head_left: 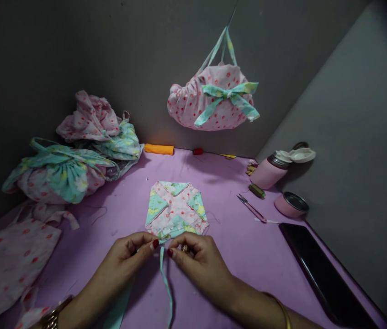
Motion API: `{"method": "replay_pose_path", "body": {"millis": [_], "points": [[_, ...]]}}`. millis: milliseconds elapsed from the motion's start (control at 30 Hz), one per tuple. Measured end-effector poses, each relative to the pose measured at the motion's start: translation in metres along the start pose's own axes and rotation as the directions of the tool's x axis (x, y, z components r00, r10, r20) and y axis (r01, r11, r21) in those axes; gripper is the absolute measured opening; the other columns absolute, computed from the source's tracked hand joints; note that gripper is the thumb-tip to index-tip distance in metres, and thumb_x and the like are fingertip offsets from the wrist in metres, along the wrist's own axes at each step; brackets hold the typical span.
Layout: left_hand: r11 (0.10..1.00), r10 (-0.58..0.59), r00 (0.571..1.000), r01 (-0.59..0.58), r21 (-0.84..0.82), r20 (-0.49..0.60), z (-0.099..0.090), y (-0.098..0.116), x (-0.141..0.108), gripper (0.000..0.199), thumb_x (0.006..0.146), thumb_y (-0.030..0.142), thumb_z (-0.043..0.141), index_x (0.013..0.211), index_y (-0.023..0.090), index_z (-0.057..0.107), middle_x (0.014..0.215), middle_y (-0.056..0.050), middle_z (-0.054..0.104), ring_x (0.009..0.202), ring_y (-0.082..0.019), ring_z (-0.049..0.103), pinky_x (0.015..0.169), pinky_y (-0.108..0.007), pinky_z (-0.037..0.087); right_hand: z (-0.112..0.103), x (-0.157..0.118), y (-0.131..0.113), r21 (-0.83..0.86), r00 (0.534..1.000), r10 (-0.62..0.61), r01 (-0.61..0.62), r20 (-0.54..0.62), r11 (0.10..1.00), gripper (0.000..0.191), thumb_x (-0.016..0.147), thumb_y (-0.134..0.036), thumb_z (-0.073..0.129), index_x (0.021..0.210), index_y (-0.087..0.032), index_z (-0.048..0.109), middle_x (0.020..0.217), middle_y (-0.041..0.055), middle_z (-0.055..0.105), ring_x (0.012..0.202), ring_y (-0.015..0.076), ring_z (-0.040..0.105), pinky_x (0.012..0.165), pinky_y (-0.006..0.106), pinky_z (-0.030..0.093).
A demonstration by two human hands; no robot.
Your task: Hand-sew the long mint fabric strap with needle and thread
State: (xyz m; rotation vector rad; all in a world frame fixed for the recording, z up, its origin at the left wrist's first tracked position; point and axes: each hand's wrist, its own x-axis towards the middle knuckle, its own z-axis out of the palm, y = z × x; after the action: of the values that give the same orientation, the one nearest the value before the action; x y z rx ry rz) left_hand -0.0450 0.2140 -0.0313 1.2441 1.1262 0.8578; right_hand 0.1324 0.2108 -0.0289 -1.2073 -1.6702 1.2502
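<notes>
The 2 hands are close together, low in the middle. The left hand is closed, with its thumb and finger pinching a bit of a thin green strip. The strip hangs down between the hands onto the purple worktop. The right hand has its thumb and finger bent close together next to the strip, but I cannot tell if they grip anything. There is a gold band on the left wrist and a gold bangle on the right arm.

Just past the fingers lies a folded cloth, pink in the middle with green flowery corners.

To the right are small snips, a green spool, a pink bottle with its white lid up, a pink cup and a long black phone.

To the left are a spotty pink cloth and a pile of flowery bags. At the back lies an orange roll. Above it all, 1 pink bag with a green bow hangs by the wall.
</notes>
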Motion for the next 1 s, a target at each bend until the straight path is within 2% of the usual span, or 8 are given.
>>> {"method": "replay_pose_path", "body": {"millis": [133, 333, 433, 567, 700, 800, 900, 1000], "points": [[0.998, -0.020, 0.998, 0.022, -0.052, 0.051, 0.0014, 0.0013, 0.0000, 0.016, 0.077, 0.030, 0.059, 0.073, 0.017, 0.066, 0.067, 0.000, 0.062, 0.064, -0.015, 0.052, 0.060, -0.023, 0.038, 0.0027, 0.0004, 0.0010, -0.049, 0.998, -0.063, 0.062, -0.013, 0.997, 0.015, 0.077, -0.019, 0.056, 0.087, -0.018, 0.068, 0.073, 0.0021, 0.066, 0.058, 0.0102, 0.054, 0.054, 0.021, 0.040], [0.991, -0.048, 0.994, 0.060, -0.121, 0.097, 0.0036, 0.0046, -0.0018, 0.015, 0.077, 0.030, 0.061, 0.071, 0.018, 0.067, 0.066, 0.001, 0.062, 0.066, -0.014, 0.052, 0.062, -0.022, 0.038, 0.0074, 0.0006, 0.0023, -0.057, 0.999, -0.038, 0.037, -0.015, 0.998, 0.016, 0.075, -0.016, 0.057, 0.085, -0.019, 0.069, 0.068, 0.0007, 0.064, 0.057, 0.0106, 0.054, 0.052, 0.021, 0.040], [0.990, -0.044, 0.994, 0.057, -0.127, 0.102, 0.0039, 0.0040, -0.0022, 0.016, 0.077, 0.031, 0.062, 0.071, 0.018, 0.067, 0.066, 0.002, 0.062, 0.063, -0.014, 0.051, 0.058, -0.021, 0.037, 0.0084, 0.0006, 0.0021, -0.012, 0.999, -0.037, 0.037, -0.001, 0.999, 0.014, 0.074, -0.014, 0.056, 0.079, -0.018, 0.068, 0.064, -0.0005, 0.061, 0.054, 0.0089, 0.050, 0.050, 0.019, 0.036], [0.993, -0.020, 0.998, 0.027, -0.116, 0.066, 0.0027, 0.0005, -0.0003, 0.016, 0.078, 0.031, 0.060, 0.072, 0.018, 0.067, 0.063, 0.003, 0.061, 0.061, -0.013, 0.050, 0.059, -0.021, 0.037, 0.0064, 0.0031, 0.0031, 0.070, 0.999, 0.045, -0.043, -0.030, 0.997, 0.006, 0.072, -0.018, 0.060, 0.072, -0.015, 0.066, 0.053, -0.0038, 0.051, 0.046, 0.0064, 0.037, 0.042, 0.018, 0.027], [0.991, -0.057, 0.996, 0.064, -0.115, 0.061, 0.0027, -0.0015, 0.0016, 0.014, 0.074, 0.031, 0.064, 0.073, 0.017, 0.067, 0.064, 0.001, 0.064, 0.060, -0.013, 0.052, 0.059, -0.022, 0.038, 0.0049, 0.0062, 0.0051, 0.111, 0.995, 0.081, -0.074, -0.060, 0.991, 0.005, 0.071, -0.018, 0.062, 0.073, -0.015, 0.064, 0.055, -0.0039, 0.050, 0.049, 0.0064, 0.036, 0.045, 0.018, 0.028], [0.992, -0.105, 0.991, 0.111, -0.062, 0.083, 0.0046, 0.0004, 0.0006, 0.014, 0.069, 0.029, 0.068, 0.076, 0.017, 0.068, 0.069, 0.000, 0.067, 0.063, -0.015, 0.055, 0.060, -0.024, 0.039, 0.0068, 0.0065, 0.0070, 0.166, 0.993, 0.107, -0.097, -0.053, 0.981, 0.005, 0.070, -0.019, 0.063, 0.072, -0.015, 0.063, 0.053, -0.0050, 0.046, 0.048, 0.0062, 0.035, 0.044, 0.018, 0.026], [0.995, -0.097, 0.991, 0.093, 0.047, 0.091, 0.0069, 0.0041, -0.0015, 0.013, 0.068, 0.026, 0.067, 0.078, 0.018, 0.069, 0.070, 0.000, 0.069, 0.067, -0.017, 0.058, 0.064, -0.025, 0.041, 0.0094, 0.0057, 0.0092, 0.251, 0.991, 0.131, -0.121, -0.025, 0.960, 0.005, 0.069, -0.018, 0.063, 0.072, -0.015, 0.062, 0.052, -0.0054, 0.046, 0.047, 0.0062, 0.036, 0.044, 0.018, 0.028], [0.984, -0.097, 0.992, 0.083, 0.157, 0.079, 0.0080, 0.0064, -0.0032, 0.014, 0.071, 0.029, 0.062, 0.070, 0.018, 0.070, 0.060, 0.001, 0.066, 0.059, -0.016, 0.055, 0.057, -0.024, 0.039, 0.0103, 0.0053, 0.0092, 0.330, 0.990, 0.136, -0.135, 0.018, 0.934, 0.007, 0.069, -0.019, 0.065, 0.073, -0.015, 0.061, 0.053, -0.0046, 0.050, 0.048, 0.0063, 0.039, 0.046, 0.018, 0.030]]}}
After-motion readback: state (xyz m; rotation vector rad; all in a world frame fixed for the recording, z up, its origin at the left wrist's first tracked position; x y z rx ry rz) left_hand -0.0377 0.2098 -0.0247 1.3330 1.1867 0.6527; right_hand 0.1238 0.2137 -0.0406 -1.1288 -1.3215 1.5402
